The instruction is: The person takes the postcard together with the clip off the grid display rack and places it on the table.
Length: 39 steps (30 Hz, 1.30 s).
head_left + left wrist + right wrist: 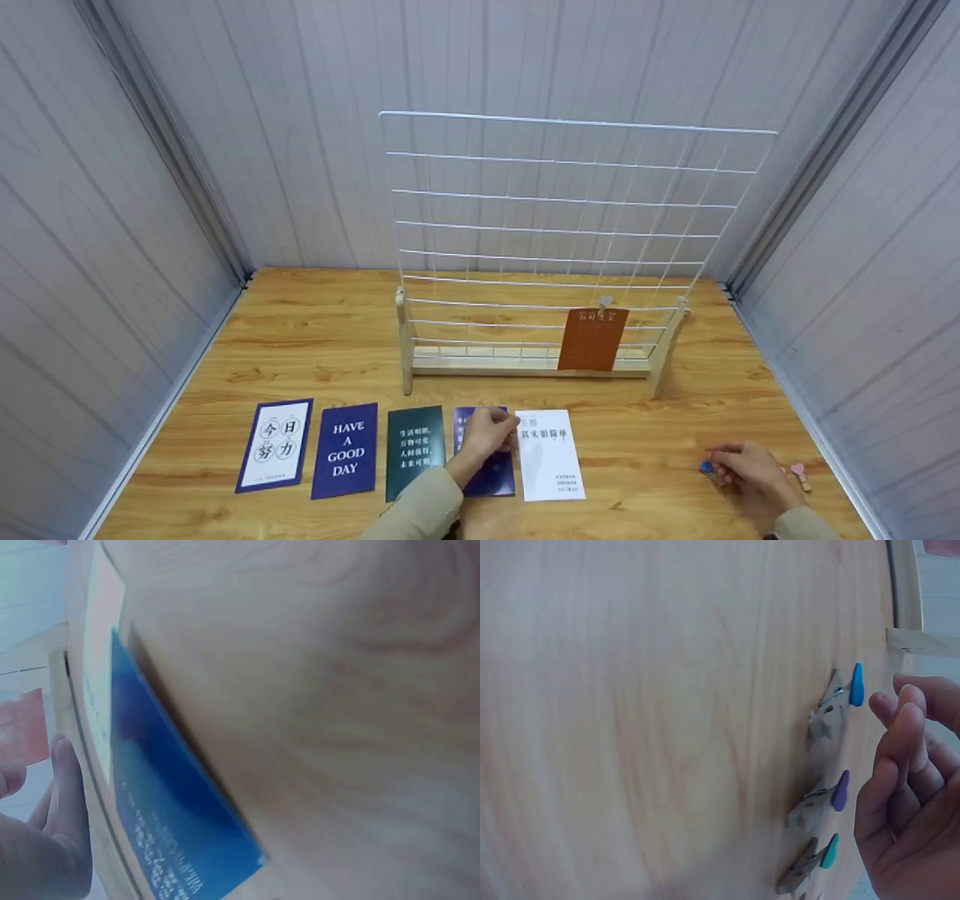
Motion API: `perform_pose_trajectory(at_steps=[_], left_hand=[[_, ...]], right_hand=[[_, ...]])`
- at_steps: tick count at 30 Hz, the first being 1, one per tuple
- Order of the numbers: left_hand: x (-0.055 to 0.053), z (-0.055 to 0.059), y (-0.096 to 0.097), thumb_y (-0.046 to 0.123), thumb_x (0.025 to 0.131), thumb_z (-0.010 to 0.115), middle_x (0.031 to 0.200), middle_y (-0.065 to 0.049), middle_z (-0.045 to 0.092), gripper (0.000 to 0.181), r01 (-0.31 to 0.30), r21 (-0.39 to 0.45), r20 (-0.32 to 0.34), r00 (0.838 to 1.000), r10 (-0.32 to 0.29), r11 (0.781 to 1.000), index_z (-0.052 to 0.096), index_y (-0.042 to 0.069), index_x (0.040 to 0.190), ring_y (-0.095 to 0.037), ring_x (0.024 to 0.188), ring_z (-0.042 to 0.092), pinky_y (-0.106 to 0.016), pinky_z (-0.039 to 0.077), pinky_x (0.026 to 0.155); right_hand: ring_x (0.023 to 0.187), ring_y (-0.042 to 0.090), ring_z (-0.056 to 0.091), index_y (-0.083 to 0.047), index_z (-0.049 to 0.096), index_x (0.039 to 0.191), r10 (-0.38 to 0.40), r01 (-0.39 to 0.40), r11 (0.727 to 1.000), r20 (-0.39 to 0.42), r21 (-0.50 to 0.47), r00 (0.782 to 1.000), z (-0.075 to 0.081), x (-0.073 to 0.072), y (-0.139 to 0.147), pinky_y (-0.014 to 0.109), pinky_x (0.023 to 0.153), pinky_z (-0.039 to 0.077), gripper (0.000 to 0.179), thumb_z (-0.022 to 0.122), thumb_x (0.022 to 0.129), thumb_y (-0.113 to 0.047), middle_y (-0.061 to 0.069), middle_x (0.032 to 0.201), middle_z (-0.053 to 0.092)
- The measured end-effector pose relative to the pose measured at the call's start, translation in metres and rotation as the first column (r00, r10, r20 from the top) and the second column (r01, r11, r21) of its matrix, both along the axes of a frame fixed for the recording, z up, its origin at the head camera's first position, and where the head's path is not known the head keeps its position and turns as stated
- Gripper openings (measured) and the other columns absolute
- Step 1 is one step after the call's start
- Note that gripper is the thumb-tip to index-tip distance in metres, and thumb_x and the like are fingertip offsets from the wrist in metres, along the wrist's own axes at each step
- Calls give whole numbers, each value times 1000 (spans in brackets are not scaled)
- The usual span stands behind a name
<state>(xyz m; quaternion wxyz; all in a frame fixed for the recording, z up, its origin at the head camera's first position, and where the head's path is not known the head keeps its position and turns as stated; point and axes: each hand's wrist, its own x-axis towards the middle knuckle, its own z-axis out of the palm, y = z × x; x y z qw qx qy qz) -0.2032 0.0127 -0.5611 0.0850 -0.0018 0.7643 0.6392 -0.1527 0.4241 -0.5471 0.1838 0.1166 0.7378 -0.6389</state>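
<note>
My left hand [484,435] is over the upper part of a dark blue-purple card [491,481], its fingertips near the card's top right. In the left wrist view the fingers of the left hand [56,840] appear apart from the blue card [187,795], with nothing seen between them. Close by on the right lies a white card [551,465] with dark print. My right hand [750,469], fingers loosely bent, hovers beside a small wooden clothespin with a blue top [857,686]. Purple-topped [840,791] and green-topped [829,851] clothespins stand in line with it.
A white wire grid rack [547,202] on a wooden stand [525,366] rises behind the cards. An orange card [592,341] hangs there from a clothespin [605,301]. Green [415,450], purple [345,450] and white-and-purple [275,444] cards lie leftward; a pink-topped clothespin [799,474] lies far right.
</note>
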Motion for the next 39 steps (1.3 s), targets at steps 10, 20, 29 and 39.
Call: perform_pose_trajectory(at_steps=[10,20,29,39], left_hand=[[-9,18,-3,11,81,62,69,-7,60,16,-10,-42,-110,994,5,999,63,-3,88,-31,65,60,-29,50,52],[-21,40,-3,13,81,63,80,-3,61,15,14,-115,-258,965,-44,993,65,1,88,-17,76,56,-27,47,65],[-34,53,12,16,81,63,85,-3,62,19,68,-88,-262,961,-89,994,64,1,93,-17,81,56,-27,47,70],[-44,50,31,7,80,62,91,-9,60,20,92,9,-294,952,-85,996,61,-2,98,-22,84,56,-27,47,72]], right_hand=[[62,19,56,18,46,114,111,-16,949,-287,314,951,22,-17,-7,31,56,48,41,52,89,-15,12,74,58],[62,15,57,14,49,114,-8,113,970,-439,213,899,47,-37,-28,29,57,50,42,57,87,-17,7,72,60],[63,19,58,-4,60,112,-14,9,1000,-564,-12,825,-25,-107,16,28,52,49,27,57,86,-13,14,78,62],[62,23,58,-4,59,112,-151,159,987,-577,-36,802,-65,-158,15,30,53,49,31,61,84,-17,18,77,60]])
